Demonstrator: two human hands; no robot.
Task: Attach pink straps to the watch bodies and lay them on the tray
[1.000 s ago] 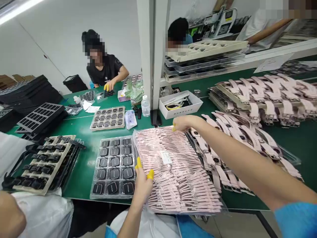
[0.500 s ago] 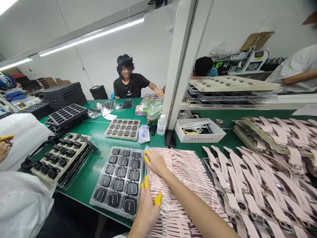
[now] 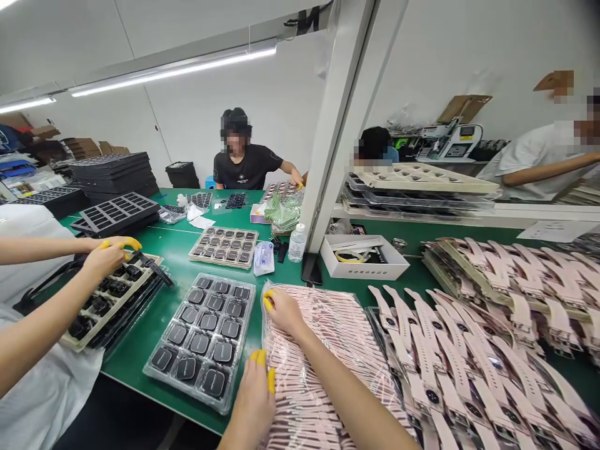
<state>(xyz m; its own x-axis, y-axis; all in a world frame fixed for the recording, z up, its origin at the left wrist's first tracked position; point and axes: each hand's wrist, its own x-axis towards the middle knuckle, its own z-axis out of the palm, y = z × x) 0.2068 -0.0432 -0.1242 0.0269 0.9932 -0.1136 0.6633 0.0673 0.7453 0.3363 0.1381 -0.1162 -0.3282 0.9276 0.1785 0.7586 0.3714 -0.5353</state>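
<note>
The right hand [image 3: 284, 309] has its fingers curled in at the far-left corner of a clear bag [image 3: 349, 334] of pink straps [image 3: 302, 397]; the left hand [image 3: 253, 392] lies at the bag's near-left edge, thumb apart from the fingers. Whether film is pinched in either of the 2 hands, I cannot tell. The bag lies flat on the green tabletop [image 3: 147, 340], between a tray [image 3: 238, 350] of 15 black squares [image 3: 209, 320] and a spread of pink-strapped watches [image 3: 450, 356].

This looks like handling the bag by its left side. To do that well, take a fold of film with a few straps behind it – bare plastic would probably stretch – and bring corner and edge along together, clear of the tray just beside.

The film is thin, glossy and wrinkled, so the yellow finger covers [image 3: 257, 357] may well help with grip. The straps sit in tight, ribbed rows (rather like corduroy), and such a limp load would likely sag. The tray, by contrast, is clear moulded plastic; its squares have rounded corners and dark faces with pale marks.
</note>
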